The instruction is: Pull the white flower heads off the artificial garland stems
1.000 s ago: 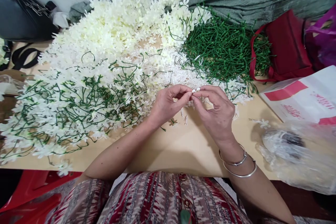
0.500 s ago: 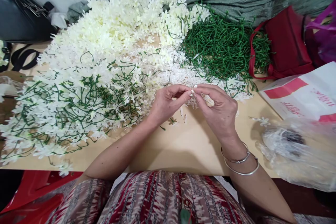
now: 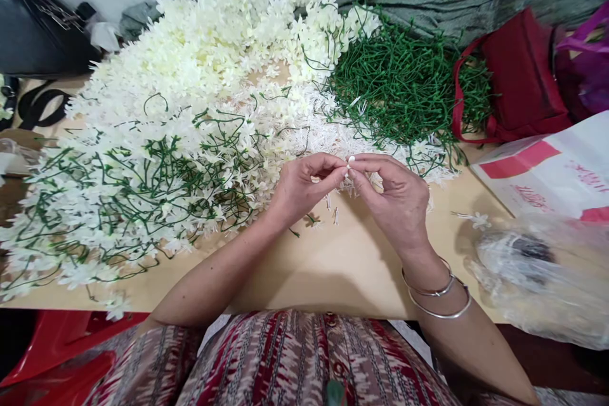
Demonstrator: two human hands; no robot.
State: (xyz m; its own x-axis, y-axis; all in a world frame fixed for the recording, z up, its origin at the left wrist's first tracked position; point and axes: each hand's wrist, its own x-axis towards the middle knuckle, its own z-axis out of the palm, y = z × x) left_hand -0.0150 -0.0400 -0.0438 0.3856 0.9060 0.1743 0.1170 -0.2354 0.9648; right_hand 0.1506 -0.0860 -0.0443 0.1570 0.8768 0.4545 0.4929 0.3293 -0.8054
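Observation:
Over the front of the table, my left hand (image 3: 309, 184) and my right hand (image 3: 392, 193) meet fingertip to fingertip. Both are closed in a pinch on a tiny white piece (image 3: 351, 161), mostly covered by the fingers, so its kind does not show. Just beyond them lies a heap of thin white plastic stamens or stems (image 3: 328, 130). To the left spreads a pile of white artificial flowers on green stems (image 3: 157, 171). Behind it are loose pale-yellow and white flower heads (image 3: 209, 44). A heap of bare green plastic stems (image 3: 390, 82) lies at the back right.
A red bag (image 3: 523, 79), a white and pink paper bag (image 3: 547, 168) and a clear plastic bag (image 3: 523, 273) stand to the right. One white flower (image 3: 479, 221) lies near them. A black bag (image 3: 42, 32) sits at the back left. Grey-green cloth (image 3: 457, 0) lines the wall.
My hands stay together in almost the same place. The fingertips have shifted very slightly around the small white piece; the heaps look unchanged.

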